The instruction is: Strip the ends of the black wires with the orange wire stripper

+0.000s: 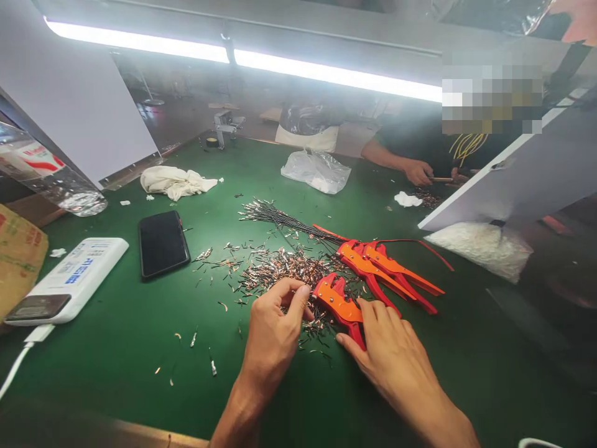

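Observation:
My right hand (390, 341) is closed around the handles of a red and orange wire stripper (336, 300). The stripper's jaws point toward my left hand (278, 326), whose thumb and fingers are pinched together close to them. What sits in that pinch is too small to make out. Under and behind both hands lies a pile of short stripped wire ends (280, 269), black and copper-coloured. Two more wire strippers (373, 264) of the same kind rest beyond my right hand. A bundle of long black wires (293, 223) with metal tips extends behind the pile.
A black phone (163, 244) and a white power bank (74, 280) with a cable lie on the left. A cloth (175, 182) and a plastic bag (316, 171) are farther back. At the right stands a white partition (513, 162); a co-worker's hand (418, 172) shows behind it.

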Demonstrator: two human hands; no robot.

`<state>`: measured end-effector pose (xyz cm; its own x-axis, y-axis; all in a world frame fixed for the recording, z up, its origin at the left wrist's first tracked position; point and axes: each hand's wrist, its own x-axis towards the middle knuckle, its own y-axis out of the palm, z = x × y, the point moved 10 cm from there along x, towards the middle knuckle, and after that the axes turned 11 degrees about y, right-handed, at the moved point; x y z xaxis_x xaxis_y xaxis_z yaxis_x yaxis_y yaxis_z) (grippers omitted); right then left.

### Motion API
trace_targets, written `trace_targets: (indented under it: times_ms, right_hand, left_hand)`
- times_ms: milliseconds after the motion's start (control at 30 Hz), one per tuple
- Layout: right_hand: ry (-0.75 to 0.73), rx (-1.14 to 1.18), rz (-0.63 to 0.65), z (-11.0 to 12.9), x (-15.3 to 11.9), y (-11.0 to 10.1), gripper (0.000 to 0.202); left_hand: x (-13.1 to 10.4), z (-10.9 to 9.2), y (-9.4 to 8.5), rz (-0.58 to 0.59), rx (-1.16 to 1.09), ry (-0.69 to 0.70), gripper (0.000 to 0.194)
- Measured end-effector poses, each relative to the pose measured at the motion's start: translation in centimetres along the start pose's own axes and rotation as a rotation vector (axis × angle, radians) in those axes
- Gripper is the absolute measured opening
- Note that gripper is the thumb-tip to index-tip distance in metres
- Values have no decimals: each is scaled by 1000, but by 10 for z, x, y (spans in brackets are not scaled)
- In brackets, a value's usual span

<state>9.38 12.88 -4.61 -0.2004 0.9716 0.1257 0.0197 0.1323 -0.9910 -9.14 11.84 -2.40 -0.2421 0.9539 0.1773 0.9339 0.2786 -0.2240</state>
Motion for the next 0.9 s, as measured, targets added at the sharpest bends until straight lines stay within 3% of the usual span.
trace_targets:
  times_ms: [233,367,433,500,600,667,833,900]
  right_hand:
    - [23,38,39,-12,-12,6,38]
    - [164,176,179,-29,-1,7,21]
    - [249,417,307,-39,8,9,24]
    - [288,831,502,-36,14,14,31]
    - [287,1565,758,-14,18,11,36]
    - [262,1904,869,4,16,7,36]
    - [255,2218,1130,46,-6,15,34]
    - [261,2277,1179,55,-14,18,44]
  left_hand:
    - [-1,-1,-8,-70,93,40,23]
    - [-4,-9,-11,-108,173,113,22]
    - [-7,-14,-14,-139,212,163,20]
    - [-10,-19,-18,-186,253,221,18]
    - [-15,-27,-21,-248,310,333,12]
    - [-18,-32,-19,-259,336,412,10]
    - [-22,-40,-13,-235,391,525,9]
    - [-23,-45,-11,-215,427,556,9]
